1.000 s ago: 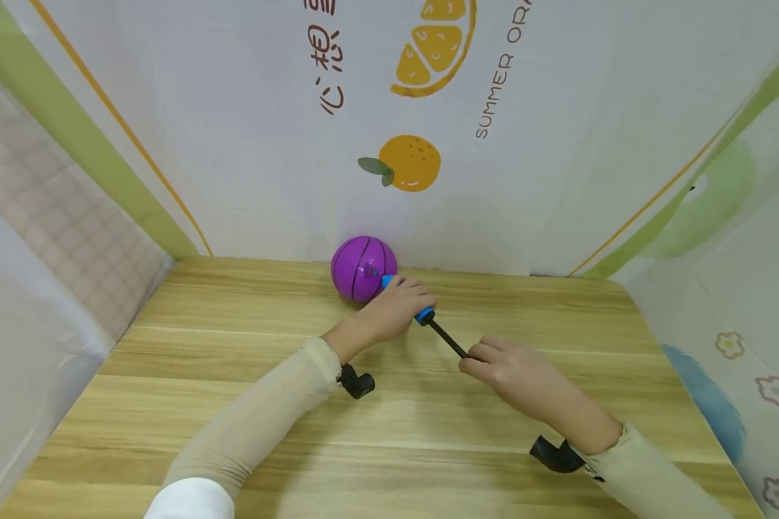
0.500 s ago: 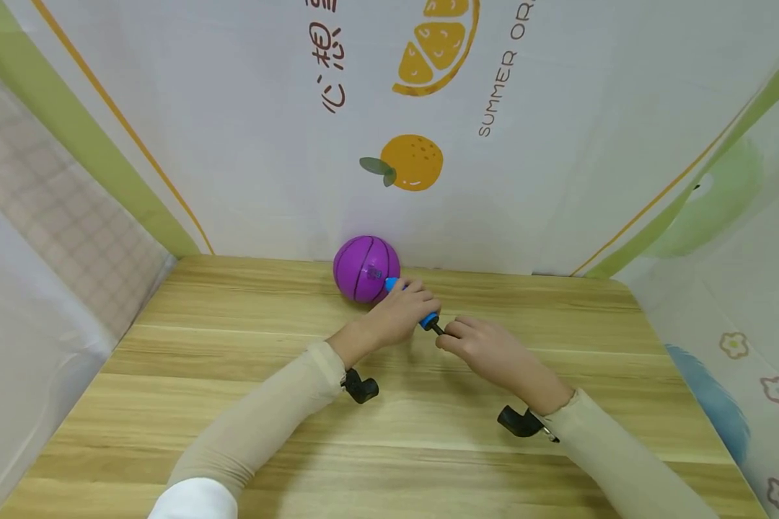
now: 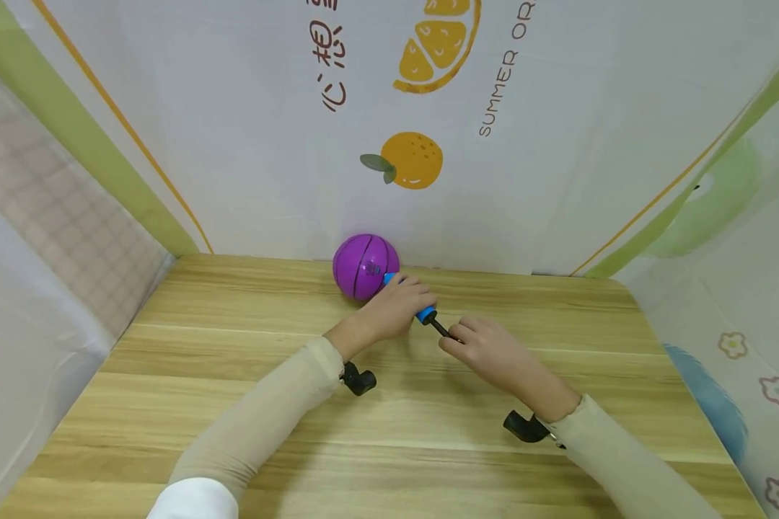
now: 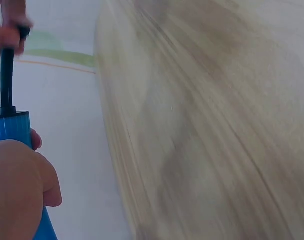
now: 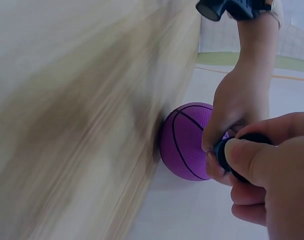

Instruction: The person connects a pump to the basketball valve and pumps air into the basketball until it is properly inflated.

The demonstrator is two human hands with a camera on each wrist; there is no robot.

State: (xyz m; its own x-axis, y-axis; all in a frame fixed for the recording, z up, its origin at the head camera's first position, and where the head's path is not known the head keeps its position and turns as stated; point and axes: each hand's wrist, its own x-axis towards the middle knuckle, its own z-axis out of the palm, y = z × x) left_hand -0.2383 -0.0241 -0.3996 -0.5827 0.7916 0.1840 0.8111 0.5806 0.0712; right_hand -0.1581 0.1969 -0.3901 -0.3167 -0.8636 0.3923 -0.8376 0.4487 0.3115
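Note:
A purple ball (image 3: 357,267) with black basketball lines sits at the back of the table, close to the wall sheet. My left hand (image 3: 396,308) grips the blue barrel of a hand pump (image 3: 425,315), whose front end meets the ball's right side; any needle there is hidden. From the barrel's other end a black rod sticks out, and my right hand (image 3: 490,353) holds the handle at its end. In the right wrist view the thumb and fingers wrap the black handle (image 5: 257,139). The left wrist view shows the ribbed blue barrel (image 4: 12,126) in the left fist.
The wood-grain table (image 3: 363,447) spreads in front of the ball and beneath both forearms. Behind it hangs a white sheet (image 3: 266,180) printed with oranges. A black wrist camera (image 3: 358,380) sits under the left wrist, another (image 3: 526,427) under the right.
My right hand has pushed in toward the left hand, shortening the visible rod, then drawn back slightly. The left hand and ball have stayed nearly in place.

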